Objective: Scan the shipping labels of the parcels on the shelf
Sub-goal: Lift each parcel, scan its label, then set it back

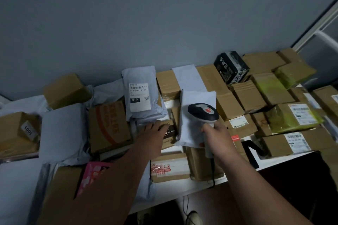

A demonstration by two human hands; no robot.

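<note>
Rt hand (pixel 217 134) gripping scanner (pixel 203 112), lt hand (pixel 152 131) on box (pixel 169 129).

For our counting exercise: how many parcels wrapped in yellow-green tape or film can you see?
3, all at the right end: one at the back, one just in front of it, and one with a label nearer the front. Others may be hidden.
</note>
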